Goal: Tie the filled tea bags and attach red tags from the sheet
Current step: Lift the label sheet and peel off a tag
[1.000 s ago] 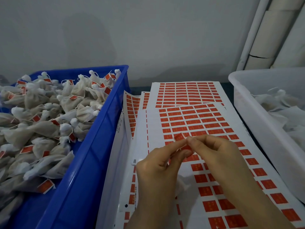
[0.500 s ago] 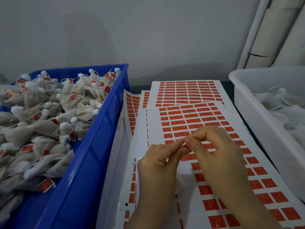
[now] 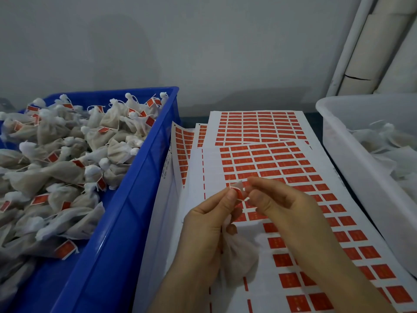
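Tag (image 3: 238, 193) has come off the sheet (image 3: 293, 168) since a second ago; left hand (image 3: 209, 222) pinches it and grips the bag (image 3: 239, 256), right hand (image 3: 277, 199) pinches the string, so fixing comes next.

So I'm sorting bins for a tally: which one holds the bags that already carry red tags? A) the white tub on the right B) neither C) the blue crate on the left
C: the blue crate holds tied bags bearing red tags; none show in the white tub.
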Action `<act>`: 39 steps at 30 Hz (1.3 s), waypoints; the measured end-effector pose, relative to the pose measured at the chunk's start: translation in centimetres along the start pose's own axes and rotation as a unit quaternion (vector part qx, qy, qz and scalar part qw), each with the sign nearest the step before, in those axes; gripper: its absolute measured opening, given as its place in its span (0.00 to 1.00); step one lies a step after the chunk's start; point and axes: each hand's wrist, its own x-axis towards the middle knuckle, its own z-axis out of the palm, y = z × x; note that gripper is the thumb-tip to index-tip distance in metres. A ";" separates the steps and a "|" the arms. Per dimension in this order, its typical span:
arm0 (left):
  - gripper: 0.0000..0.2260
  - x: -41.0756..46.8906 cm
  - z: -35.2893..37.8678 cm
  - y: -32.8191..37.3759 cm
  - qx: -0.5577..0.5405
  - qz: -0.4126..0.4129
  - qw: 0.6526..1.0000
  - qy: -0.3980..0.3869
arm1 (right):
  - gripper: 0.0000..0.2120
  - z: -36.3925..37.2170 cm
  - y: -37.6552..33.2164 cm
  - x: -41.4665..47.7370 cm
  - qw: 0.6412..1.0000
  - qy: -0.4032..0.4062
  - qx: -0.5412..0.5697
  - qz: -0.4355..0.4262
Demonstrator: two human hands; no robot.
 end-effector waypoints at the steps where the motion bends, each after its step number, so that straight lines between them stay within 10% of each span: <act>1: 0.15 0.0 0.0 0.0 -0.006 -0.005 1.000 -0.003 | 0.15 0.2 0.0 0.0 1.000 -0.005 0.009 -0.007; 39: 0.17 0.2 0.2 -0.3 -0.036 0.003 0.999 -0.001 | 0.08 1.5 1.0 0.0 0.997 0.049 0.023 -0.060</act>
